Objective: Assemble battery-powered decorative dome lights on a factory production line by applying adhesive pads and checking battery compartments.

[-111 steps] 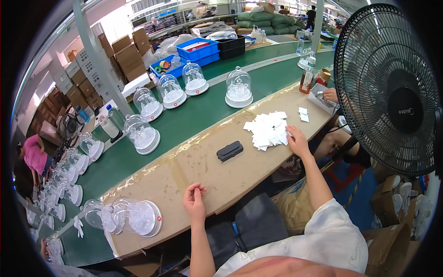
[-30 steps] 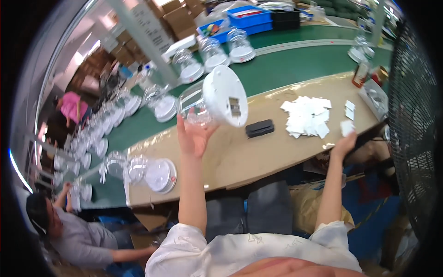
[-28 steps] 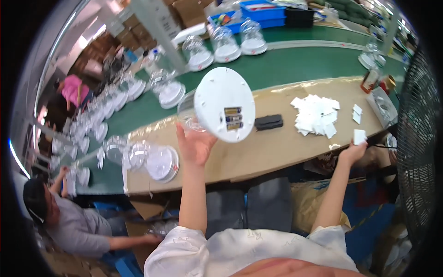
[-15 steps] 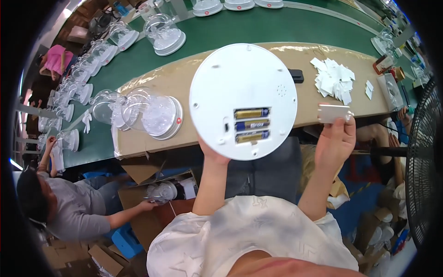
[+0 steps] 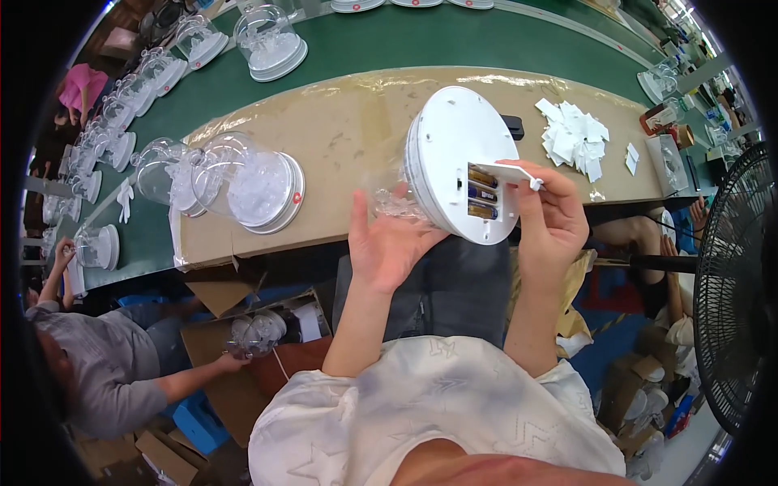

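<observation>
The right grip pinches the white cover; the left grip holds the clear dome, which may slip because the base tilts.

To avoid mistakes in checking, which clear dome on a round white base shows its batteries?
The clear dome held by the left hand: its tilted white base exposes three cylindrical gold-and-blue batteries. No other dome's batteries are visible.
</observation>
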`<state>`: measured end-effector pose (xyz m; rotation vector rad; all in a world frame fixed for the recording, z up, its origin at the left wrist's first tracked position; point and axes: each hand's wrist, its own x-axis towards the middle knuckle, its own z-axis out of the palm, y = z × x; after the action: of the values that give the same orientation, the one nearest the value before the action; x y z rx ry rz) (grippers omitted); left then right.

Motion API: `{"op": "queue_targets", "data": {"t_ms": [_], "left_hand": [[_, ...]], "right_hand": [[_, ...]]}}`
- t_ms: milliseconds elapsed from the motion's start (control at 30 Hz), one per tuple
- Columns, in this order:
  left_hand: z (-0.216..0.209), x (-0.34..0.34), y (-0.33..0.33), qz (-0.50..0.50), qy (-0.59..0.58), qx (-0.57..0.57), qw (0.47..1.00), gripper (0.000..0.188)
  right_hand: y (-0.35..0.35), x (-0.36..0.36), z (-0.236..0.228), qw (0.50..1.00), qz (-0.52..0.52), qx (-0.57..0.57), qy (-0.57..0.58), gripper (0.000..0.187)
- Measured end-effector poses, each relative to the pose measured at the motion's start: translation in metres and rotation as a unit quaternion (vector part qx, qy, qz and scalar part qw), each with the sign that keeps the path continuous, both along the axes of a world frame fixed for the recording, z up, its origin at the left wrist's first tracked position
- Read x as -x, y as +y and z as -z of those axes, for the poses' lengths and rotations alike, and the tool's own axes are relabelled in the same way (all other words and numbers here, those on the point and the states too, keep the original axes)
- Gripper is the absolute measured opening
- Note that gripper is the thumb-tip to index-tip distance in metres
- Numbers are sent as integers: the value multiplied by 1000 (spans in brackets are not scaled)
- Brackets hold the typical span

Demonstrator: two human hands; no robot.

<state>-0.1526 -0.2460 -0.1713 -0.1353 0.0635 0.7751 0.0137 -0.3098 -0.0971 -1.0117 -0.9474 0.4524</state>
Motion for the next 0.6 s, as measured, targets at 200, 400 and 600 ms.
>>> {"op": "queue_targets", "data": {"t_ms": [200,400,600], "left_hand": [[-5,-6,1,0,8,-33,999,77],[-6,-10,-4,8,-18,-44,999,86],[-7,-9,-6,-2,-60,-25,998,86]], "right_hand": [[3,-3,-1,1000,-6,-7,-29,12],[-4,-8,0,996,-26,-41,-76,12],[-4,-12,-6,984,-68,-72,-149,17]]}}
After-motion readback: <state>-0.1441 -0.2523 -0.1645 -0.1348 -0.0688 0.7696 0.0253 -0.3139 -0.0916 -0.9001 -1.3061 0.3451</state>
